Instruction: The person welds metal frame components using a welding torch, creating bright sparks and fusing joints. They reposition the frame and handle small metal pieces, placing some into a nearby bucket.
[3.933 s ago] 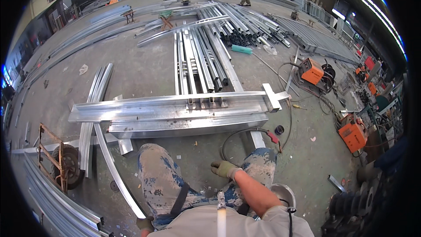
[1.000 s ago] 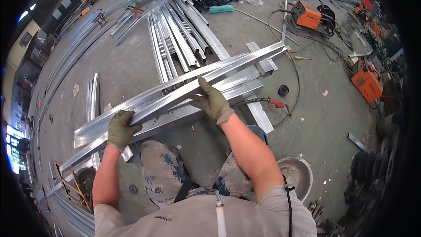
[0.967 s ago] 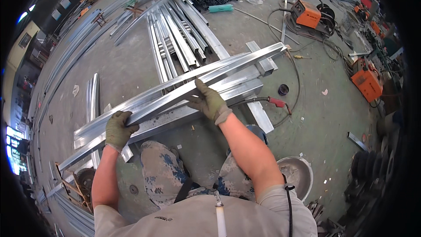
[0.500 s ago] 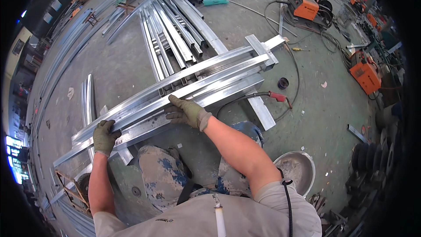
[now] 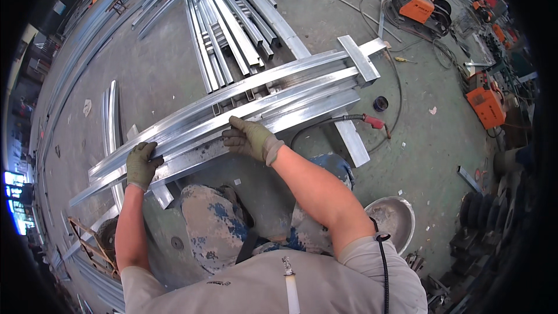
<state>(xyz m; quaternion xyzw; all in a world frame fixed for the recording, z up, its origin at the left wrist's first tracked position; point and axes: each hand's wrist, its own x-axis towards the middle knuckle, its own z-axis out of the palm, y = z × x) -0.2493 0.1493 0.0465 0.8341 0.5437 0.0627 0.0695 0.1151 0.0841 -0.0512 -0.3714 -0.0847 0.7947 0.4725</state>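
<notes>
Both my hands wear olive-green work gloves. My left hand (image 5: 143, 166) is closed over the near edge of a long silvery metal tube (image 5: 296, 91) close to its left end. Farther right, my right hand (image 5: 250, 139) has its fingers bent against the same tube about midway along. Another long tube (image 5: 285, 71) lies just beyond it, and a broader metal profile (image 5: 317, 106) on the near side. A short metal crosspiece (image 5: 360, 58) lies across at their right end. Under the right part, a flat-faced bar (image 5: 352, 142) sticks out toward me. The fingers' undersides are hidden.
A welding torch (image 5: 374, 121) with a red handle lies right of the tubes, near a small dark round container (image 5: 381, 103). Orange welding machines (image 5: 412, 3) stand farther right. A pale basin (image 5: 401, 221) is beside my right knee. Stacked metal tubes (image 5: 232, 29) lie ahead.
My view has shifted slightly. The right end of the tube under my hands overlapped the crosspiece before; now the crosspiece's top shows in full. Both hands keep nearly the same places on the tube.
</notes>
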